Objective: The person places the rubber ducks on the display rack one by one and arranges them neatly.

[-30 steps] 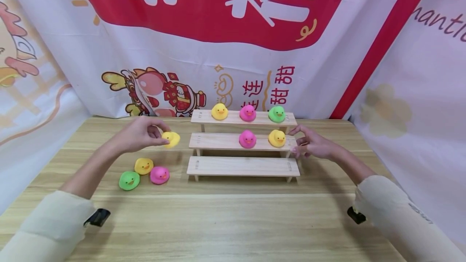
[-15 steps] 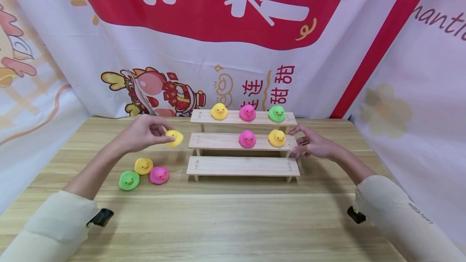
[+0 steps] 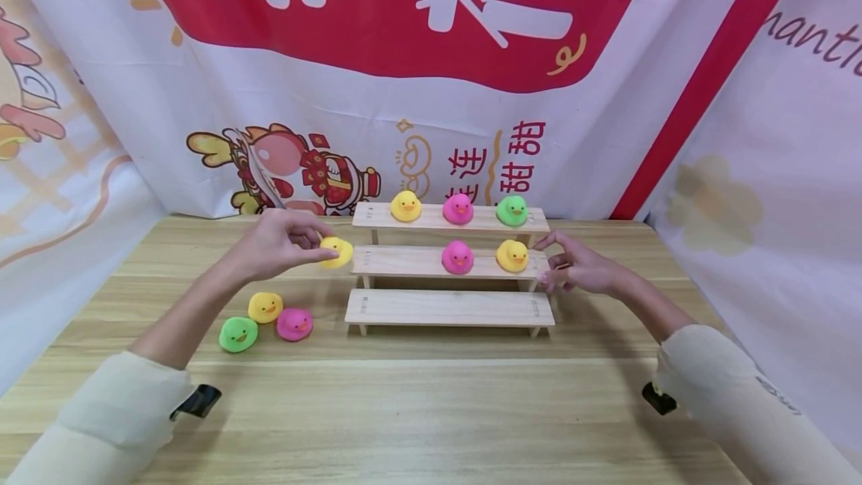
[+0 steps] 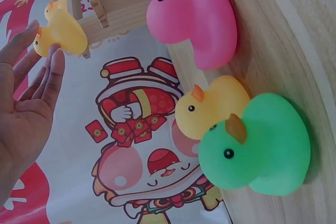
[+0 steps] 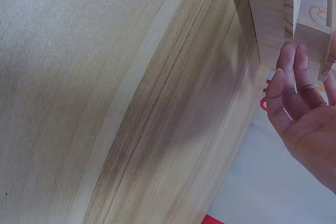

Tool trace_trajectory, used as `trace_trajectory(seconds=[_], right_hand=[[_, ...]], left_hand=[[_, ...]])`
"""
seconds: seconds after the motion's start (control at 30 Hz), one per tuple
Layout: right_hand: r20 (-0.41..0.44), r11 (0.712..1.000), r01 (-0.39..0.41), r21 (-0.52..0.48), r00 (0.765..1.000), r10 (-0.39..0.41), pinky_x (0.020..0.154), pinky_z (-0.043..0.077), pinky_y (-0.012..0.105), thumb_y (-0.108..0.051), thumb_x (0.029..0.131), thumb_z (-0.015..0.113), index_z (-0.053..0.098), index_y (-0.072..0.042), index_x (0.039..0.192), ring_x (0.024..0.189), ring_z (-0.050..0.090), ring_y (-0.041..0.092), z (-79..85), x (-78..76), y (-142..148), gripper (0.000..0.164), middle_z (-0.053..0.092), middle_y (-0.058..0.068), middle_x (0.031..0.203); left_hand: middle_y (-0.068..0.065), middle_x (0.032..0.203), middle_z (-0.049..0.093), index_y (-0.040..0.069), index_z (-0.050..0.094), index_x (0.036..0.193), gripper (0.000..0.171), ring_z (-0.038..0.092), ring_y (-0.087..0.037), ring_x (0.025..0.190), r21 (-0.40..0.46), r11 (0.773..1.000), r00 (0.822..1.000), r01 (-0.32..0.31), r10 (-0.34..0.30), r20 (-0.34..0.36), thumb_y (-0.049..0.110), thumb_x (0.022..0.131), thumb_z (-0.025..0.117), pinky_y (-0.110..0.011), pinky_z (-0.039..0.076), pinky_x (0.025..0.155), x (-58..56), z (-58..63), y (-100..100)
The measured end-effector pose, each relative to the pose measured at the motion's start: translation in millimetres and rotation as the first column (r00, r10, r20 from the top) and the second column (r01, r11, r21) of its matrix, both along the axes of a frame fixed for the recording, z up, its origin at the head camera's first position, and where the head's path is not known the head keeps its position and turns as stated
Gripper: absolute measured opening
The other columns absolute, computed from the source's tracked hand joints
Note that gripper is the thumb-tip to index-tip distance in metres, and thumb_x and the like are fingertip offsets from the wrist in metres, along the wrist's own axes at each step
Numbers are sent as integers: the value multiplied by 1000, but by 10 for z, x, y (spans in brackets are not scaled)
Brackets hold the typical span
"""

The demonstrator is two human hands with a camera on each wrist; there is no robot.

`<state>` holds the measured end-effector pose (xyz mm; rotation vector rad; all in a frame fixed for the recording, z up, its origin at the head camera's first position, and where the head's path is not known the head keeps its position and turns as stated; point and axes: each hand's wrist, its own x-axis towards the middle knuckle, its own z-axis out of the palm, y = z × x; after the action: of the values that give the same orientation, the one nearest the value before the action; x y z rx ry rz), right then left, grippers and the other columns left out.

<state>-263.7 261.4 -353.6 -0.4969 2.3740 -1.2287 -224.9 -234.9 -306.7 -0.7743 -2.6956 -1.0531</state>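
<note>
My left hand (image 3: 279, 245) pinches a yellow rubber duck (image 3: 336, 252) between thumb and fingertips, at the left end of the middle step of a wooden three-step stand (image 3: 397, 308). In the left wrist view that duck (image 4: 65, 32) is held in the air. My right hand (image 3: 582, 266) holds the right end of the middle step, thumb at the front and index finger at the back. A pink duck (image 3: 458, 257) and a yellow duck (image 3: 512, 256) sit on that step. Above them are yellow (image 3: 406, 206), pink (image 3: 459, 209) and green ducks (image 3: 512, 211).
On the table (image 3: 431, 410), left of the stand, lie a loose yellow duck (image 3: 266, 307), a pink duck (image 3: 295, 325) and a green duck (image 3: 239, 334). A printed cloth (image 3: 377, 111) hangs behind the stand; cloth also borders both sides.
My left hand has moved right with the yellow duck, from beside the stand up to the middle step's left end. The right hand has stayed in place.
</note>
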Motion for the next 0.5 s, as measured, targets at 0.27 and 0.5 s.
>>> trace_trajectory(seconds=[0.27,0.5], right_hand=[[0,1000,-1,-11,1000,1,68,56,40,-7,97,67,33,1,139,83,67,30,0,2,5,55,67,16,89],[3,1000,2,-10,1000,-2,68,56,40,-8,98,67,33,1,139,84,67,30,1,1,0,54,67,16,89]], left_hand=[[-6,84,70,1,79,100,22,68,-11,71,105,991,996,80,-76,-46,6,81,89,-22,60,69,-24,-32,134],[-9,90,73,-1,79,103,24,66,-14,72,109,991,997,76,-74,-21,5,82,88,-21,56,65,-45,-66,263]])
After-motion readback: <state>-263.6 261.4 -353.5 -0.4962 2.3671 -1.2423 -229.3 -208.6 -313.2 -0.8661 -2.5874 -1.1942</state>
